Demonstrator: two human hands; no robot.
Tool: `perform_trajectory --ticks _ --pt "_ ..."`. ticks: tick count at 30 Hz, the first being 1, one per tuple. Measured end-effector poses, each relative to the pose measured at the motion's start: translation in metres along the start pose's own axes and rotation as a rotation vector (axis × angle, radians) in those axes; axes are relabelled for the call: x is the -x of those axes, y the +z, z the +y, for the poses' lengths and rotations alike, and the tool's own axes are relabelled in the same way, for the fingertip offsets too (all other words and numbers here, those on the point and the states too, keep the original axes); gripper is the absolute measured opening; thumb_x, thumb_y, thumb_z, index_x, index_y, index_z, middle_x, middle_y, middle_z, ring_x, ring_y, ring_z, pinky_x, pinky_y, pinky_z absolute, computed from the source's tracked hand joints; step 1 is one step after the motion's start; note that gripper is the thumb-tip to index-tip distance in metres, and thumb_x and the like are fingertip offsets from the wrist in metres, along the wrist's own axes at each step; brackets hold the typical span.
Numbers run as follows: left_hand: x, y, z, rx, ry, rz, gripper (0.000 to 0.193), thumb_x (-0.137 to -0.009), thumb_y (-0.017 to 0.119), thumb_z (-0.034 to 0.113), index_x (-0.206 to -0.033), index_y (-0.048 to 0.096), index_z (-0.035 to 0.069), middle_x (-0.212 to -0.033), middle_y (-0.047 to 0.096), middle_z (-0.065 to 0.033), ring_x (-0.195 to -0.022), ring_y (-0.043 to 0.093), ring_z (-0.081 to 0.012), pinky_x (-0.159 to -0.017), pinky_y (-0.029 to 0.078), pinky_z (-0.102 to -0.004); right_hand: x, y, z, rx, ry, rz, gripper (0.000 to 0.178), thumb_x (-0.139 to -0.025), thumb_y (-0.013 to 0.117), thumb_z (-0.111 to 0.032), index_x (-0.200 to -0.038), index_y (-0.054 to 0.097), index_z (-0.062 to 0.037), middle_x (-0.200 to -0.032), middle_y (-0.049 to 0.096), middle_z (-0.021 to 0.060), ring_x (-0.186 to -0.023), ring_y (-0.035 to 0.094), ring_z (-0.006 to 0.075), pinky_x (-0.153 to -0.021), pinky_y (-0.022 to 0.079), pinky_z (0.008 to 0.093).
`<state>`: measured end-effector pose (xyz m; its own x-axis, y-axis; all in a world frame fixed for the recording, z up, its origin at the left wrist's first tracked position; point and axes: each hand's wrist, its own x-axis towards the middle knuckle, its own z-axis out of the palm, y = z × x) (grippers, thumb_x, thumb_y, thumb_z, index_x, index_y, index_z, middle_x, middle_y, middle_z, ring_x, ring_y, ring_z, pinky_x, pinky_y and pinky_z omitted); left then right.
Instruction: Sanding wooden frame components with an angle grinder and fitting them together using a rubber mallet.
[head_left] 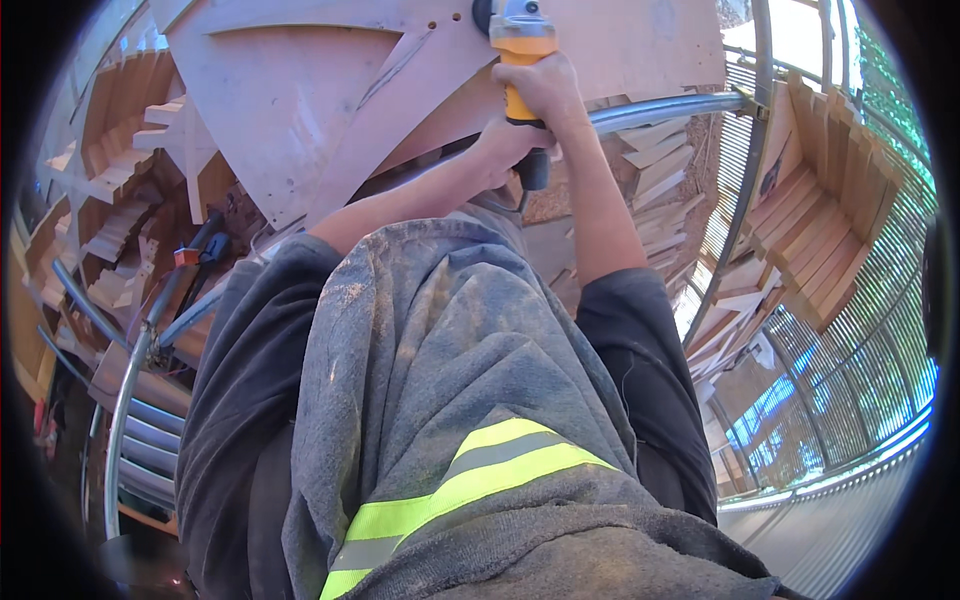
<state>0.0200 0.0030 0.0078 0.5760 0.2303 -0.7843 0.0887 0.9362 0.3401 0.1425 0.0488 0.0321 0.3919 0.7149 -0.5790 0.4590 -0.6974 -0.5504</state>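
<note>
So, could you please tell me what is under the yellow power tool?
Pale wooden board shows on both sides of the power tool; whatever its body covers cannot be seen.

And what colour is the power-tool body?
The power-tool body is yellow-orange, clearest in the head view.

Both forearms bare, both arms reaching forward. Right forearm [595, 190] runs nearly straight ahead, leaning slightly left; right hand [545, 88] is the farther one, closed in a grip, thumb side to the left. Left forearm [400, 200] slants inward, up and to the right; left hand [505, 150] sits nearer the body, just beside the right wrist [572, 118], fingers curled, partly hidden.
</note>
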Motion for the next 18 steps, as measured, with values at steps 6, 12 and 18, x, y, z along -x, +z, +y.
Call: perform_trajectory --ticks 6,12,18 --pt "0.011 -0.014 -0.017 -0.017 0.022 -0.056 0.03 -0.079 0.08 0.004 -0.107 0.07 0.005 -0.091 0.071 -0.0047 -0.084 0.07 -0.0184 -0.077 0.054 -0.0339 0.021 0.009 0.014 -0.049 -0.038 -0.023 0.053 -0.07 0.083 -0.043 -0.095 0.077 0.0033 -0.095 0.079 0.0227 -0.094 0.077 0.0358 -0.085 0.062 0.0438" --pt "-0.01 0.005 -0.008 0.011 -0.022 -0.021 0.029 -0.079 0.08 0.005 -0.106 0.07 0.005 -0.089 0.07 -0.0058 -0.08 0.07 -0.0192 -0.074 0.054 -0.0344 0.001 -0.005 0.013 -0.071 0.025 0.001 0.05 -0.071 0.082 -0.04 -0.094 0.076 0.0042 -0.092 0.078 0.0217 -0.094 0.078 0.0342 -0.087 0.062 0.0428" --pt "0.01 -0.004 -0.026 0.004 -0.041 -0.025 0.028 -0.08 0.08 0.002 -0.106 0.07 0.005 -0.091 0.071 -0.0058 -0.079 0.07 -0.0183 -0.069 0.054 -0.0336 0.031 0.003 0.02 -0.119 0.047 -0.003 0.051 -0.069 0.083 -0.04 -0.097 0.077 0.0032 -0.095 0.078 0.0221 -0.094 0.078 0.0332 -0.085 0.062 0.0422"
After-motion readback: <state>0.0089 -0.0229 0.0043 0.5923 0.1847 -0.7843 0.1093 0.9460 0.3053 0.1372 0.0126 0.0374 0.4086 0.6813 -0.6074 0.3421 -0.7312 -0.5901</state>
